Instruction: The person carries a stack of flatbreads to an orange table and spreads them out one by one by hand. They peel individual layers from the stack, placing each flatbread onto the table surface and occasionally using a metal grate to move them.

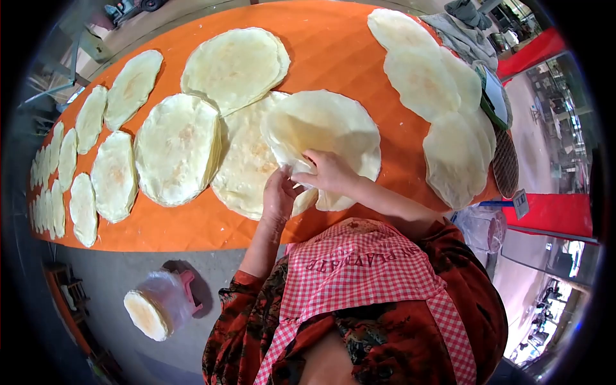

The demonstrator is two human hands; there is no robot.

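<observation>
A thin round flatbread (324,119) is partly lifted and folded at its near left edge, over a stack of flatbreads (247,147) on the orange table. My right hand (330,173) is closed on that edge, its fingers curled over the pale sheet. Just left of it, my left hand (280,191) pinches the same edge between thumb and fingers. The two hands almost touch. Part of the sheet under my fingers is hidden.
Further stacks of flatbreads (176,149) line the orange tablecloth (327,38) to the left. Overlapping single sheets (420,83) lie at the right, beside a grey cloth (465,38) and a dark woven paddle-like thing (505,163). Below, bagged flatbreads (146,314) rest on a pink stool (190,292).
</observation>
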